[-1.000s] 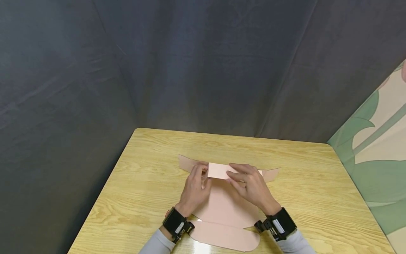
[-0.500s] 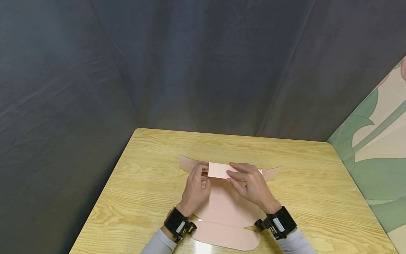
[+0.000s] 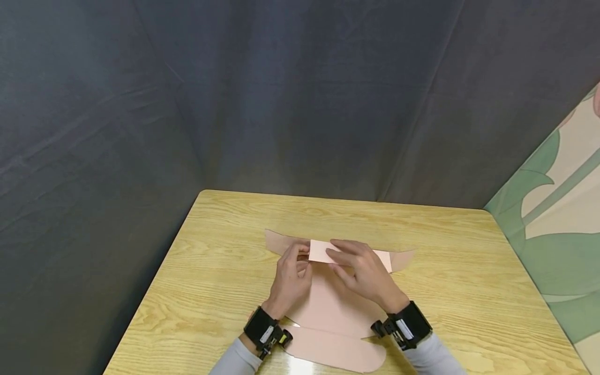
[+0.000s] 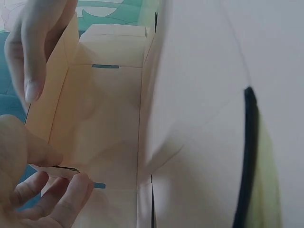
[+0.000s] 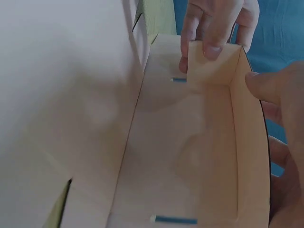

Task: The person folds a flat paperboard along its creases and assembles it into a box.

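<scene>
A pink cardboard box blank (image 3: 335,312), partly folded, lies on the table. At its far end a narrow panel (image 3: 319,251) is raised as a wall. My left hand (image 3: 291,281) pinches a small end flap (image 5: 199,69) at that wall's left corner, thumb on the inner face. With its thumb inside and fingers behind, my right hand (image 3: 370,273) grips the wall near its middle. In the right wrist view, the flap and the wall (image 5: 250,142) meet at a corner. Slots (image 4: 105,66) show along the floor strip's ends in the left wrist view.
Side flaps stick out at the left (image 3: 279,241) and right (image 3: 401,260) of the blank's far end. A rounded flap (image 3: 335,348) lies toward the near table edge. The wooden table (image 3: 187,291) backs onto a dark curtain (image 3: 300,104).
My right hand has slid a little to the left along the raised wall, showing more of its right end. The left hand keeps its pinch in nearly the same place.
</scene>
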A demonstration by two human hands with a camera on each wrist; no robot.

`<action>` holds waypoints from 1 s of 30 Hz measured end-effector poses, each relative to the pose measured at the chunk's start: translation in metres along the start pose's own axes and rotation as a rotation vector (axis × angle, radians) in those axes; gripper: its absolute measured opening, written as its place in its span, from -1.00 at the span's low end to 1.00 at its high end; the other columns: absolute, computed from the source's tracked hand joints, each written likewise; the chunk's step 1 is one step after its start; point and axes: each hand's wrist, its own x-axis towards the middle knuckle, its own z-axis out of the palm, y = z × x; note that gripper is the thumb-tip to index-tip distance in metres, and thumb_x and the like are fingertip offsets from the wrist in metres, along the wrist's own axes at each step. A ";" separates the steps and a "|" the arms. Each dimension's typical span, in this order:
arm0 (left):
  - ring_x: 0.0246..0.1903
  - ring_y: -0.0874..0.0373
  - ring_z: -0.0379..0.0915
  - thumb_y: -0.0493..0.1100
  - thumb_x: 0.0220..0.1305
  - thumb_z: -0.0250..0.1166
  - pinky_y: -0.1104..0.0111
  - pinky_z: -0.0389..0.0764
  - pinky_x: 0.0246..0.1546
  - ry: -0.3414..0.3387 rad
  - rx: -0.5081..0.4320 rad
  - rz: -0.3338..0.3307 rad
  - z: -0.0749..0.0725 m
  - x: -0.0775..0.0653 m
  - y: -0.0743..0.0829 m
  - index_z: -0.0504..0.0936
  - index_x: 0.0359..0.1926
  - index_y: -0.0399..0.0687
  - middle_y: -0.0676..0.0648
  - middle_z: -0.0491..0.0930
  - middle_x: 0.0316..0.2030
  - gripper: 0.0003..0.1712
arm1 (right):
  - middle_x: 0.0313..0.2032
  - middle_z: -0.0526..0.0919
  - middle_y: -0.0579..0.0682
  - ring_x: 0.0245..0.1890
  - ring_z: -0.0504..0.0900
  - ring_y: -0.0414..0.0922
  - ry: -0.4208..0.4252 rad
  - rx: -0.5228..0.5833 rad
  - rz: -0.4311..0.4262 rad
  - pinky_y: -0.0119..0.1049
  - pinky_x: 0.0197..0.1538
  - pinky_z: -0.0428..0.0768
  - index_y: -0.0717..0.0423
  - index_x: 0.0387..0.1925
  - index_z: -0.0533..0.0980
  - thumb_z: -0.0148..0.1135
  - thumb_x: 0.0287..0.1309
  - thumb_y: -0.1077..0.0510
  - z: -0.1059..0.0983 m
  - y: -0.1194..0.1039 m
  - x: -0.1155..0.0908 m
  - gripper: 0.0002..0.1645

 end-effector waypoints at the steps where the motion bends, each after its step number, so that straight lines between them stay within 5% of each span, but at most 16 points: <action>1: 0.07 -0.06 0.70 -0.48 0.33 0.27 0.30 0.80 0.00 0.002 -0.005 0.002 0.000 0.000 0.000 0.55 0.10 -0.22 -0.16 0.60 0.20 -0.65 | 0.24 0.71 0.19 0.21 0.72 0.16 -0.008 0.004 -0.008 0.15 0.24 0.68 0.09 0.16 0.75 0.50 0.27 0.12 0.001 -0.001 0.003 -0.57; 13: 0.07 -0.13 0.74 -0.45 0.25 0.35 0.36 0.78 0.02 0.013 -0.055 -0.113 0.000 -0.002 0.001 0.47 0.18 -0.20 -0.25 0.66 0.15 -0.51 | 0.26 0.68 0.24 0.20 0.70 0.19 -0.099 -0.037 -0.042 0.14 0.31 0.65 0.04 0.16 0.75 0.46 0.36 0.02 0.021 -0.019 0.032 -0.60; 23: 0.12 -0.21 0.70 -0.54 0.23 0.34 0.32 0.77 0.07 -0.056 -0.091 -0.109 -0.007 -0.002 -0.001 0.45 0.20 -0.29 -0.31 0.60 0.17 -0.47 | 0.23 0.70 0.23 0.18 0.72 0.19 -0.076 -0.046 -0.019 0.18 0.24 0.68 0.02 0.10 0.78 0.46 0.33 0.04 0.024 -0.022 0.032 -0.65; 30: 0.17 -0.20 0.61 -0.45 0.17 0.48 0.00 0.70 0.20 -0.049 0.130 -0.066 -0.017 -0.008 -0.008 0.45 0.23 -0.29 -0.29 0.59 0.15 -0.38 | 0.22 0.71 0.22 0.19 0.71 0.19 -0.081 -0.039 -0.009 0.19 0.22 0.70 0.04 0.07 0.79 0.43 0.36 0.06 0.024 -0.022 0.033 -0.68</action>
